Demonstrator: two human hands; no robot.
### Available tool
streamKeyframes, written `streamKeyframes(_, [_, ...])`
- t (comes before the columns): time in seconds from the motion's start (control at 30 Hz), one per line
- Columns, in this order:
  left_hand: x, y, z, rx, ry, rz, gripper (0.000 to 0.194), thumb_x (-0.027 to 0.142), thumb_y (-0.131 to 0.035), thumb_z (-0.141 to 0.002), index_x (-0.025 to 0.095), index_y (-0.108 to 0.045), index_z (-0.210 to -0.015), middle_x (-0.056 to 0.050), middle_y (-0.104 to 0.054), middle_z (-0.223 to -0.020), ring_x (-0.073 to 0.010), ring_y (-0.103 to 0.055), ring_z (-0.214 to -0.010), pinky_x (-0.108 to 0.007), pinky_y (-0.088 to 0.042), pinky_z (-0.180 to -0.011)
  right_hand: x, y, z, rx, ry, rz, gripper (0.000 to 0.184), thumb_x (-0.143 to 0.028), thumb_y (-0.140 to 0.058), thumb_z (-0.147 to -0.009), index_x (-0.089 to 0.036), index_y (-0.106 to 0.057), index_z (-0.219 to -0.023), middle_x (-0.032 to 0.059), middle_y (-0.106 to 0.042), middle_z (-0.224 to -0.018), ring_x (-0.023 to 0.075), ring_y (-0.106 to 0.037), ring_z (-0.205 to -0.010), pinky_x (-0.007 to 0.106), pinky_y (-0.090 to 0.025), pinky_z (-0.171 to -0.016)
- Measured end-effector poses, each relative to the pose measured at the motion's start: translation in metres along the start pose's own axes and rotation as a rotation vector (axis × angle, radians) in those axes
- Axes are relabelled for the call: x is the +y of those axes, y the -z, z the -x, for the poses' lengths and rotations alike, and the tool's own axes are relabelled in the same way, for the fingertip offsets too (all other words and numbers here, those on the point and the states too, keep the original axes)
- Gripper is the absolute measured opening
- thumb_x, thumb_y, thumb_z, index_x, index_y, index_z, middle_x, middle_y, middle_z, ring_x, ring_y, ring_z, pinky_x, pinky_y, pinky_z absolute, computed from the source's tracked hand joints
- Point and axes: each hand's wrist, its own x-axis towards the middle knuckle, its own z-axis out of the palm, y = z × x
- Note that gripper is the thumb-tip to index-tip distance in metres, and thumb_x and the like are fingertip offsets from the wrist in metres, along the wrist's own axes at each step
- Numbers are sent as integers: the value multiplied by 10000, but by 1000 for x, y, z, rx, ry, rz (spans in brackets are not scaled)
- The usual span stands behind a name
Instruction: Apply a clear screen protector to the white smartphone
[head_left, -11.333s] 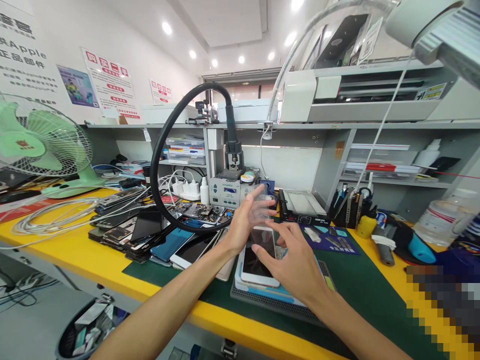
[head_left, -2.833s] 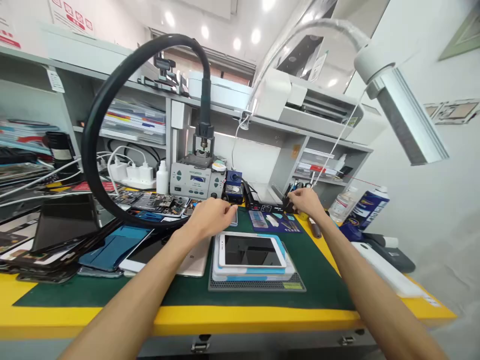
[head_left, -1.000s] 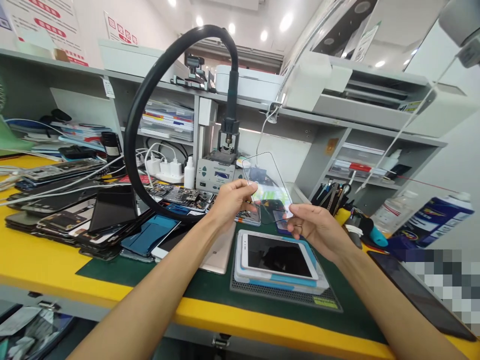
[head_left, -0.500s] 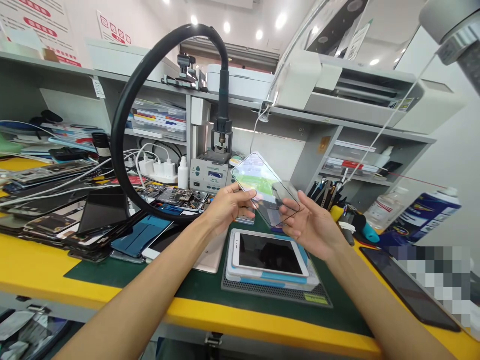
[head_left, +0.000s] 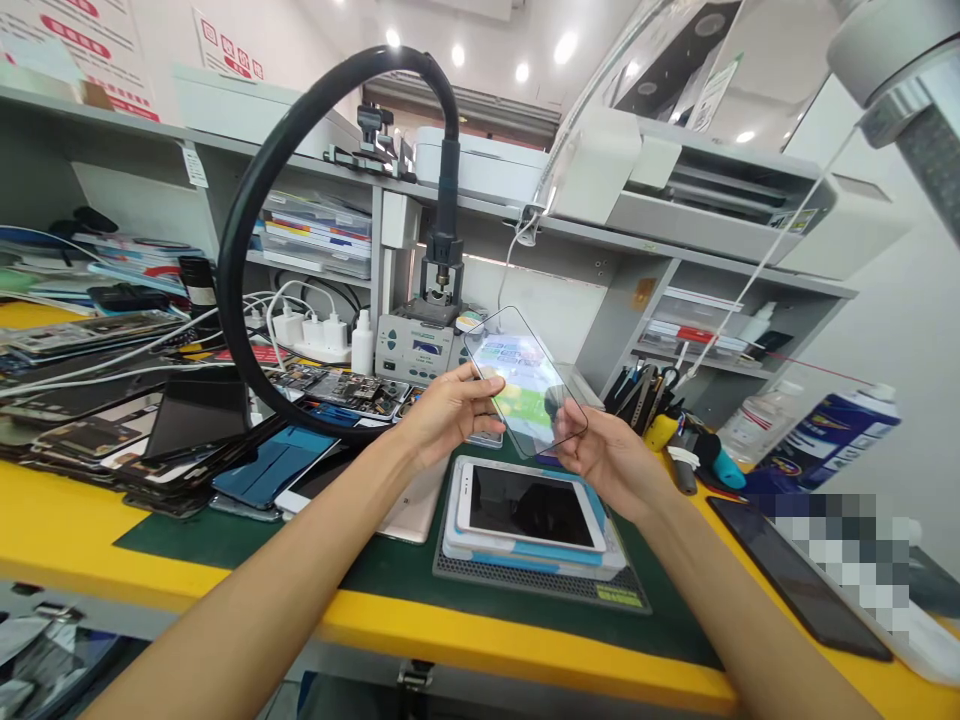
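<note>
Between my two hands a clear glass screen protector (head_left: pixel 529 385) with a thin dark edge is held up, tilted and catching a bright coloured reflection. My left hand (head_left: pixel 454 410) pinches its left edge between thumb and fingers. At the lower right corner, my right hand (head_left: pixel 600 450) grips it by thumb and fingertips. Below lies a white tablet (head_left: pixel 532 508) with a dark screen, resting on a white and blue box (head_left: pixel 517 555). That box stands on a grey perforated pad (head_left: pixel 540 590).
A black hose (head_left: pixel 236 220) arches over a grey soldering station (head_left: pixel 416 345). Stacked phone parts (head_left: pixel 150 430) cover the left of the yellow bench. A dark tablet (head_left: pixel 799 580), a blue spray can (head_left: pixel 825 435) and a clear bottle (head_left: pixel 757 420) are on the right.
My right hand has moved slightly left, and its fingers have closed onto the protector's corner. The glass has tilted, shifting its reflection. The camera view has turned a little.
</note>
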Motion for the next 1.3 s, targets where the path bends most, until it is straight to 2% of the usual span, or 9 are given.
streamKeyframes(0.13, [-3,-1,-1,12,4,20,113,88,-717,-847,131,-618,-813,-40,-666,-818,-130,-667,-638,-246,-624,-514,7,0,-4,61,36,83,368,-436,-899,-741,-145,-674,-733,-17,-564,-662,77,-498,-555,188,-418,-439])
streamKeyframes(0.27, [-4,-3,-1,0,8,48,89,78,-715,-837,125,-639,-838,-46,-670,-834,-135,-676,-651,-241,-619,-501,9,0,-7,83,2,103,414,-451,-917,-702,-153,-630,-690,-24,-555,-638,73,-479,-520,201,-416,-428])
streamKeyframes(0.47, [-6,-3,0,-48,3,84,98,79,-742,-816,126,-657,-825,-40,-680,-806,-147,-696,-669,-241,-620,-501,9,-3,-6,60,-54,121,384,-428,-917,-680,-155,-647,-693,-26,-571,-608,71,-467,-484,200,-439,-411])
streamKeyframes(0.67, [-10,-3,1,-122,-24,90,144,127,-802,-781,129,-670,-838,-40,-688,-809,-155,-696,-673,-257,-625,-507,14,1,-8,16,-87,118,365,-363,-947,-596,-148,-668,-690,-38,-553,-573,67,-470,-456,189,-457,-382])
streamKeyframes(0.8, [-10,-2,1,-167,-75,73,173,175,-819,-795,134,-655,-830,-40,-685,-790,-152,-686,-692,-255,-621,-525,14,2,-8,-3,-125,107,345,-383,-918,-682,-141,-710,-813,-32,-600,-647,62,-491,-462,177,-461,-353])
streamKeyframes(0.93, [-8,-1,2,-191,-99,35,200,195,-828,-802,143,-635,-803,-38,-684,-784,-149,-679,-690,-241,-601,-514,12,-1,-7,-37,-189,95,283,-337,-867,-775,-119,-692,-818,-28,-600,-653,57,-492,-441,179,-486,-346])
streamKeyframes(1.07, [-5,-1,2,-168,-111,10,227,222,-863,-760,148,-650,-790,-42,-697,-905,-146,-671,-716,-234,-561,-486,10,-3,-6,-41,-278,59,201,-267,-783,-856,-120,-656,-807,-37,-595,-636,44,-488,-403,163,-489,-349])
streamKeyframes(1.13, [-3,-1,3,-152,-122,-21,240,243,-877,-742,142,-662,-774,-65,-707,-1007,-161,-680,-804,-242,-564,-542,8,-4,-6,-41,-327,37,170,-234,-743,-881,-124,-640,-802,-39,-593,-622,35,-485,-390,142,-469,-348])
streamKeyframes(1.3, [0,-2,4,-173,-103,-38,282,259,-897,-723,127,-648,-707,-120,-708,-1248,-226,-667,-1093,-344,-547,-906,5,-5,-3,-74,-403,6,155,-221,-743,-858,-132,-628,-804,-50,-560,-593,23,-462,-385,112,-420,-346])
